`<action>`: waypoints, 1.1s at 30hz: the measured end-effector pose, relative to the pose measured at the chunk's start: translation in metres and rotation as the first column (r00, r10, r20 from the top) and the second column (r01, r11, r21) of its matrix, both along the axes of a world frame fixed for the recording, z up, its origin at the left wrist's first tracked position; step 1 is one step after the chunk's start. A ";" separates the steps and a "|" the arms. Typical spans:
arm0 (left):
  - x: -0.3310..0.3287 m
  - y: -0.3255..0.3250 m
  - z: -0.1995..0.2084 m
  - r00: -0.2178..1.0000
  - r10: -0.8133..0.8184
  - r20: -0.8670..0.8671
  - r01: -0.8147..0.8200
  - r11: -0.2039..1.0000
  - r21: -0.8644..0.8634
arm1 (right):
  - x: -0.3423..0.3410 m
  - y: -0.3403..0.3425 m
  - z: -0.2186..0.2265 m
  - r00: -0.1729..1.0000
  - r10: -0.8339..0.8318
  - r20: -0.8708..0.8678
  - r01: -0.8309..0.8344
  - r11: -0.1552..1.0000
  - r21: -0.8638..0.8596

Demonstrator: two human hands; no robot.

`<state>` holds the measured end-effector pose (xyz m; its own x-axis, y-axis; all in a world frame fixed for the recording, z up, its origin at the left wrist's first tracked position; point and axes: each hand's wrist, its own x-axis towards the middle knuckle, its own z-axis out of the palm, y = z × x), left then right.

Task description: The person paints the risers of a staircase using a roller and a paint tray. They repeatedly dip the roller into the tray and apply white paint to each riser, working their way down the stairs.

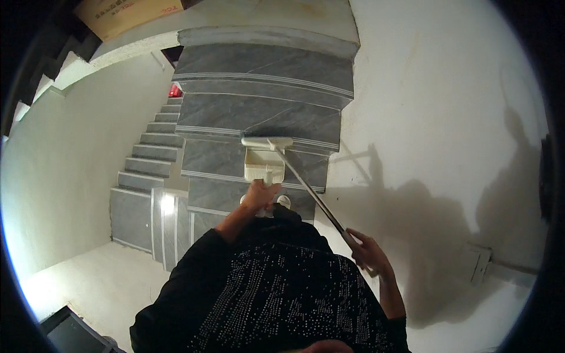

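Note:
My left hand (259, 193) is wrapped round the upright handle of a white dustpan (255, 172), whose near edge carries a row of comb-like teeth. With my right hand (369, 253) I grip the upper part of a broom (312, 193) with a silvery pole. Its pale head (254, 142) lies crosswise along the dustpan's far edge, and dark bristles show beyond it on the grey step (212, 154). The dustpan's inside is partly hidden by the broom head. White shoe tips (283, 201) peek out under my hands.
Grey stone steps with pale edge strips rise ahead; a lower flight (150, 154) runs on the left. A white wall (435, 88) with my shadow borders the right. A cardboard box (126, 16) sits at the upper left, a small red thing (175, 90) below it.

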<state>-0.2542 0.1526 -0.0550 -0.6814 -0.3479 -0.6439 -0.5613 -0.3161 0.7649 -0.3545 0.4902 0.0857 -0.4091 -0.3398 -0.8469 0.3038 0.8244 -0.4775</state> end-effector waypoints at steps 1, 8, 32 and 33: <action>0.003 -0.004 0.003 1.000 0.002 0.012 -0.002 1.000 0.022 | 0.000 -0.012 -0.006 1.000 -0.014 -0.020 0.014 1.000 -0.017; 0.043 -0.028 0.013 0.988 0.101 -0.114 -0.101 0.995 0.005 | -0.018 -0.113 -0.107 0.995 0.042 -0.085 -0.058 0.980 -0.192; 0.107 -0.126 0.026 0.980 0.141 0.137 -0.109 0.971 -0.213 | -0.018 -0.190 -0.083 0.996 0.087 -0.001 -0.086 0.980 -0.177; 0.110 -0.128 0.023 0.975 0.149 0.163 -0.111 0.968 -0.223 | -0.016 -0.200 -0.098 0.996 0.085 0.005 -0.083 0.983 -0.166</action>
